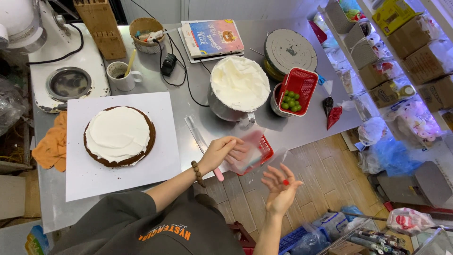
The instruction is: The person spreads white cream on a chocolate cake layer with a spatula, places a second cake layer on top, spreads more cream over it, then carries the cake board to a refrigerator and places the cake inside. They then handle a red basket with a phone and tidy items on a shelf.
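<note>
Hands: left [222, 153] grips clear container [247, 153] at table edge [302, 137] | right [281, 189] open, empty, over floor [330, 174]

The steel surface [302, 127] carries a white sheet [165, 156] under a frosted cake [119, 135], a cream bowl [238, 89], mug [121, 76], knife block [101, 26], book [212, 38], turntable [290, 51], spatula [197, 134], orange cloth [52, 146] and piping bags [331, 111].

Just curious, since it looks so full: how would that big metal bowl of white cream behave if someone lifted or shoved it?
The metal bowl is probably heavy, since cream fills it to the rim. Its smooth steel may slide rather than tip on the steel table. The soft cream would likely smear if touched.
</note>
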